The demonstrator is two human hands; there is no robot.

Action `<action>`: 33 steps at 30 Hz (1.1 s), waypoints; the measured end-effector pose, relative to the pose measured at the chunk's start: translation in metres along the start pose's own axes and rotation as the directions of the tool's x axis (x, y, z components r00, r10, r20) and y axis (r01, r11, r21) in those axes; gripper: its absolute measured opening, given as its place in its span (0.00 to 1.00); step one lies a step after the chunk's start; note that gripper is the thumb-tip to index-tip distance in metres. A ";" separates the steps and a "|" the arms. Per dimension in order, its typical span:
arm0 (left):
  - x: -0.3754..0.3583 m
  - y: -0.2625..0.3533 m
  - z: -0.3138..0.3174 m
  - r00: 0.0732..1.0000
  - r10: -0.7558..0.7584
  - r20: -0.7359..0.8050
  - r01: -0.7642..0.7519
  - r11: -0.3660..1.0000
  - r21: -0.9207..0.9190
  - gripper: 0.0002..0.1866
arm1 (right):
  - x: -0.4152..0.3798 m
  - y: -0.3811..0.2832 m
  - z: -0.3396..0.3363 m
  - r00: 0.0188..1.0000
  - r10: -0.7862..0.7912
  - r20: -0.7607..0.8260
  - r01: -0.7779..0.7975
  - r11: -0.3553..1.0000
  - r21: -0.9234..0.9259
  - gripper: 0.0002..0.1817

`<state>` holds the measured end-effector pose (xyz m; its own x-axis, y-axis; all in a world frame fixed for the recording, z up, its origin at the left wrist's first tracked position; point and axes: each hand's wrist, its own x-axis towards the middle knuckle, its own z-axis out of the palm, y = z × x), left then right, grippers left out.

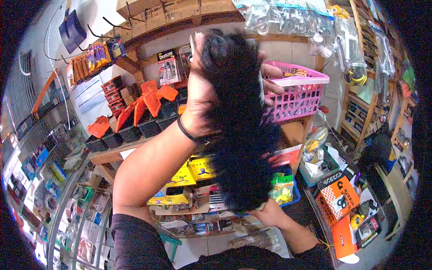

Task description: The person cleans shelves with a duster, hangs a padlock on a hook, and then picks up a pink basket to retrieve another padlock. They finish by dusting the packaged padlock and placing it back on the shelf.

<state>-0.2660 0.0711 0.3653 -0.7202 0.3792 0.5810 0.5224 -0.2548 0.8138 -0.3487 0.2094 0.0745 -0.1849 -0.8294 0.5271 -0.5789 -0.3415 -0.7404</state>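
Note:
A bushy black duster (pixel 243 130) stands upright in the middle of the view, blurred by motion. My right hand (pixel 270 213) is closed at its lower end, where the handle is mostly hidden. Raised at the top, my left hand (pixel 201 96) has its thumb on one side of the duster and its fingers showing on the other. Between them it grips something whose pale edge (pixel 262 85) shows behind the bristles; the rest is covered. A dark band circles the left wrist.
A pink basket (pixel 297 101) stands just right of the left fingers. Black bins with orange lids (pixel 153 103) line the shelf at left. Yellow boxes (pixel 182 175) sit below. An orange box (pixel 339 198) lies at right; packaged goods hang above.

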 end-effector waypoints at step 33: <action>0.005 0.025 0.019 0.997 -0.076 0.003 0.075 0.993 0.086 0.40 | 0.001 -0.012 -0.014 0.991 0.052 0.123 -0.051 0.999 -0.014 0.13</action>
<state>-0.2476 0.0837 0.3886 -0.7562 0.4006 0.5174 0.5038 -0.1480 0.8510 -0.3530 0.2188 0.0895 -0.1155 -0.8942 0.4325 -0.5795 -0.2930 -0.7605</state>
